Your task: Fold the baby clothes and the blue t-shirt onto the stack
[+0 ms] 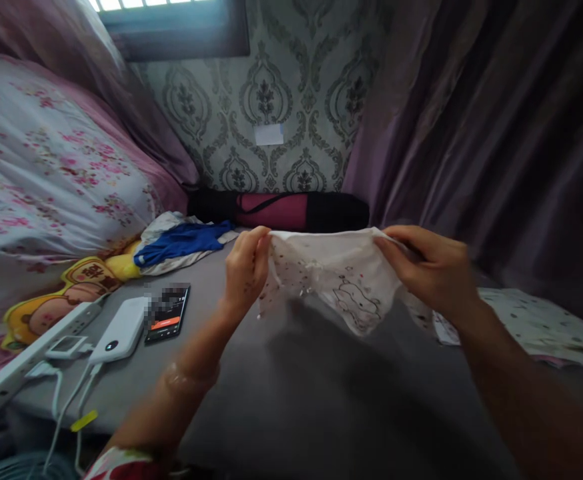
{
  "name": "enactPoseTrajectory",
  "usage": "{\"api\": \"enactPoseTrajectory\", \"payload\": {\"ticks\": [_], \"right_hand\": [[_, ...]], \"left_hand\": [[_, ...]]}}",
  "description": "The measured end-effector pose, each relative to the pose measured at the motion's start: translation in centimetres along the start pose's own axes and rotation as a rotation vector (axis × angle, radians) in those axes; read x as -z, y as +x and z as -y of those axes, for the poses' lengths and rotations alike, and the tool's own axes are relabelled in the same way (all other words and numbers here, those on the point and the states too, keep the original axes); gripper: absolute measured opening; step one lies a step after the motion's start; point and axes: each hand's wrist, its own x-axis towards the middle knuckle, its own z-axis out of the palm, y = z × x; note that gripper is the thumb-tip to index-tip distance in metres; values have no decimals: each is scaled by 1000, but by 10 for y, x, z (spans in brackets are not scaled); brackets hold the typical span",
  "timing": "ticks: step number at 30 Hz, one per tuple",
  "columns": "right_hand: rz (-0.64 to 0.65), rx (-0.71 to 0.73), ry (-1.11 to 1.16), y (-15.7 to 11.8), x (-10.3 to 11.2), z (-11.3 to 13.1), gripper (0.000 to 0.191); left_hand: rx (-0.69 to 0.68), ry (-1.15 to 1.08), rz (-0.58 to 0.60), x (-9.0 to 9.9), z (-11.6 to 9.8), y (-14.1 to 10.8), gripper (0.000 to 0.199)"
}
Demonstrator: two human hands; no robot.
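Observation:
A small white printed garment hangs stretched between my two hands, above the grey bed surface. Small dots and a cartoon animal outline mark its cloth; which kind of garment it is, I cannot tell. My left hand pinches its upper left corner, thumb and fingers closed. At the upper right corner, my right hand grips the edge between thumb and fingers. The lower part of the cloth droops in folds and does not touch the bed as far as I can see.
On the left lie a phone, a white power bank with cables and a white bed rail. Blue and white clothes sit behind. A dark red and black bag lies by the wall; spotted cloth at right.

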Motion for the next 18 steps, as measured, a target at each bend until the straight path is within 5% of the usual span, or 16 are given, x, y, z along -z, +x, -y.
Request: {"api": "enactPoseTrajectory", "payload": {"ticks": [6,9,11,14,18], "right_hand": [[-35,-54,18,-31,48,35,12],[146,-219,139,-26,51,28,20],[298,-324,221,-19,36,11,26],[491,-386,262,-15,-10,-32,33],[615,-339,173,-26,-90,-105,35]], "left_hand": [[-258,135,153,92,-59,11,39],[-171,71,317,106,-62,33,28],[-44,24,530,95,-41,40,19],[180,33,865,53,18,29,27],[299,31,1009,-19,108,-12,38]]}}
